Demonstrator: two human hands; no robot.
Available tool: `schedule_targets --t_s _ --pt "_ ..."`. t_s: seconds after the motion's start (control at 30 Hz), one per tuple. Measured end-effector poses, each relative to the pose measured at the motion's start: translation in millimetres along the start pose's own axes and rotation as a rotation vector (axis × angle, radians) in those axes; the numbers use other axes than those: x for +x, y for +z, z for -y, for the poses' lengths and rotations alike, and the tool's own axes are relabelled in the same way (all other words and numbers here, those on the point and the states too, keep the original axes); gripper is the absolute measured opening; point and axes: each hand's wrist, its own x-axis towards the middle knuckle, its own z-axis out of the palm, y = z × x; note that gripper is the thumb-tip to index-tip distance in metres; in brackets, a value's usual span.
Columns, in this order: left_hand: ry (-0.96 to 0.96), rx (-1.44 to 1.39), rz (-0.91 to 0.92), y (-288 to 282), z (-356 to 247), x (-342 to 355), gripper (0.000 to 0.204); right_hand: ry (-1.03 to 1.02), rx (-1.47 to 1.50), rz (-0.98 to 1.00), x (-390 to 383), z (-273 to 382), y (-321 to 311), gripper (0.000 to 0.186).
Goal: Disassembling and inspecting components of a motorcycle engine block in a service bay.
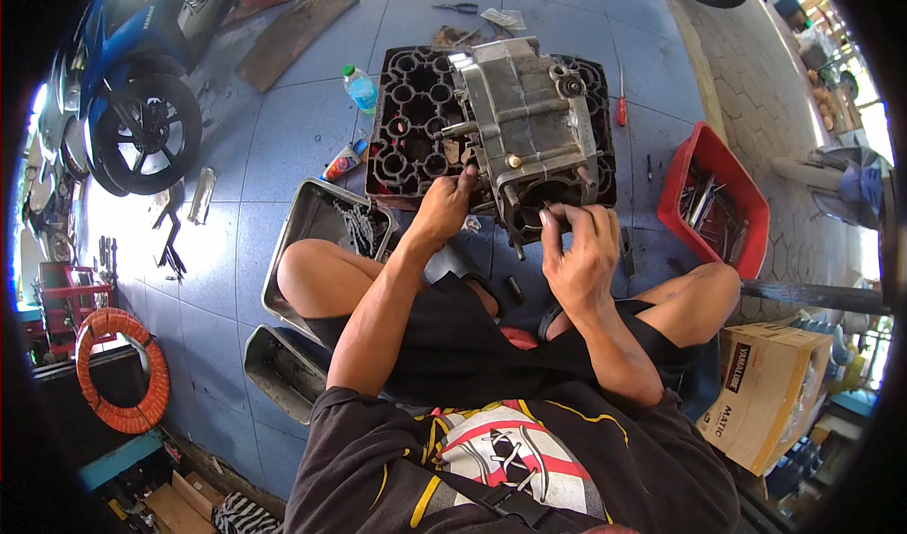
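Note:
A grey metal engine crankcase rests tilted on a dark, grimy bottle crate in front of me. My left hand is closed at the crankcase's lower left edge, its thumb up against the metal and its other fingertips partly hidden. At the near end of the crankcase, by the round opening with studs around it, my right hand is raised with thumb and forefinger pinched together. Whatever lies between those fingertips is too small to make out.
Left of the crate stand a plastic bottle and a small glue bottle. A metal tray holds a chain. On the right are a red tool bin, a red-handled screwdriver and a cardboard box. A blue motorcycle stands far left.

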Motion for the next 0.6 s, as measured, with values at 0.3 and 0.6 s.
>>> schedule_targets --t_s 0.3,0.6 --pt "0.290 -0.043 -0.049 1.3 28.6 4.6 0.031 0.032 0.050 -0.048 10.9 9.8 -7.5 0.018" --pt "0.126 -0.072 0.070 2.7 36.0 9.7 0.043 0.044 0.152 -0.089 2.4 5.5 -8.2 0.020"
